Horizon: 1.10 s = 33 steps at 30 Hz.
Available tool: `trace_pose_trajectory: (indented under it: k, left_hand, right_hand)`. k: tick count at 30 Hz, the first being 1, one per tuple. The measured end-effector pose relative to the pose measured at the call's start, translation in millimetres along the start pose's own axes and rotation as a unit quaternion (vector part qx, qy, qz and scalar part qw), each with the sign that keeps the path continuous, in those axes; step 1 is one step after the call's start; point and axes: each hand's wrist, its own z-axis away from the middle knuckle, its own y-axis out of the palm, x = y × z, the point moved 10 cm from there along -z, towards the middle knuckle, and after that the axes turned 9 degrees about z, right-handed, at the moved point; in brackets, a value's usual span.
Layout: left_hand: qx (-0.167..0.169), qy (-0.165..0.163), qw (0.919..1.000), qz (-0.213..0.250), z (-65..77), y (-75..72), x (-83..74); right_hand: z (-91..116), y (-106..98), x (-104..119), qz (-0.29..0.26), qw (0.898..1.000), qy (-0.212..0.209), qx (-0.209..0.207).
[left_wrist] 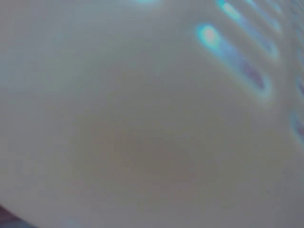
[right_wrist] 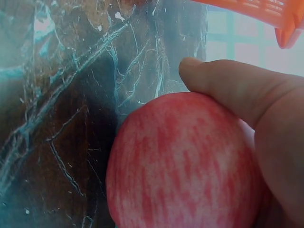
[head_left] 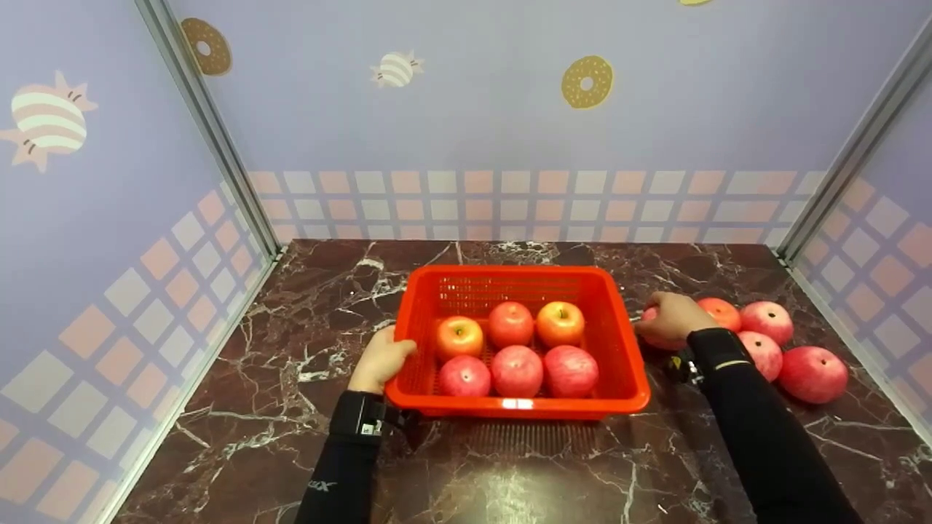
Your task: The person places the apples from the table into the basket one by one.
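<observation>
1. Gripping the left rim of the red basket [head_left: 466, 402] with the left hand [head_left: 382, 359], thumb side over the edge.
2. Clasping a pink-streaked apple [right_wrist: 180, 161] in the right hand [head_left: 676, 320], just right of the basket and apart from it; cannot tell whether touching the table [head_left: 313, 451].
3. Can see six apples [head_left: 517, 371] inside the basket, set in two rows of three: yellow-orange, red and yellow-orange at the back, pinkish red in front.
4. Can count four loose apples [head_left: 813, 374] on the table, clustered right of the right hand.
5. Can make out pale veins across the dark tabletop, and tile and sweet pictures on the walls [head_left: 480, 124].
</observation>
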Motion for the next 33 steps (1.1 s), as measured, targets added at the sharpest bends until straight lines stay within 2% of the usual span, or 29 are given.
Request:
trace_pose_trajectory:
  k: [8,16,21,33]
  left_hand:
    - [0.012,0.004,0.9999,0.000,25.8,7.8,-33.1]
    - [0.004,-0.007,0.9998,0.017,0.1,1.7,0.1]
    - [-0.002,-0.001,0.9999,0.017,-1.2,0.3,2.5]
    - [-0.003,0.006,0.9998,0.017,-1.2,0.8,0.7]
  right_hand:
    - [0,-10,3,-0.009,1.000,-0.006,-0.008]
    - [1,-26,11,-0.013,1.000,0.001,-0.015]
    - [1,-42,20,-0.013,1.000,0.011,-0.024]
    - [2,-82,48,0.001,0.998,-0.009,-0.070]
